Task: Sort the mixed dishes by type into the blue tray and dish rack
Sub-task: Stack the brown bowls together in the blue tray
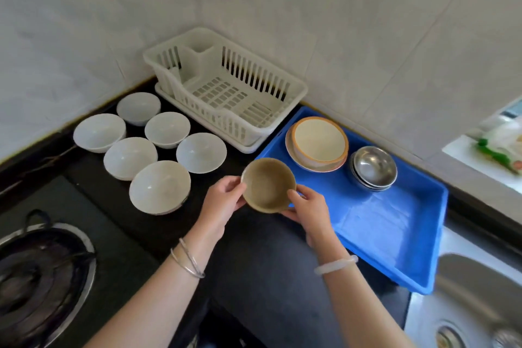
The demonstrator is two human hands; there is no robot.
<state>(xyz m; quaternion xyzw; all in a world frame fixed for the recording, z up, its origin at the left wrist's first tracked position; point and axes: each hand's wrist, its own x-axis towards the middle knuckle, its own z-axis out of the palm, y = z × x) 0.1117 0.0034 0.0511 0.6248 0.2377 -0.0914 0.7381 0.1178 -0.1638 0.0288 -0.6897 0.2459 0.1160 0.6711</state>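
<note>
The dark countertop (254, 263) carries six white bowls (158, 155) left of my grip. My left hand (223, 200) and right hand (308, 206) pinch the brown bowl (267, 185) by opposite rims, level, at the blue tray (389, 223) corner for controlled placement; the dish rack (226, 87) beyond holds nothing.

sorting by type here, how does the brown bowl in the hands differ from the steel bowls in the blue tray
The brown bowl is matte and speckled; the steel bowls are shiny metal. The brown bowl is single, gripped by the left hand and right hand; the steel bowls sit nested in a stack in the blue tray. Both are round, empty and open side up.
</note>
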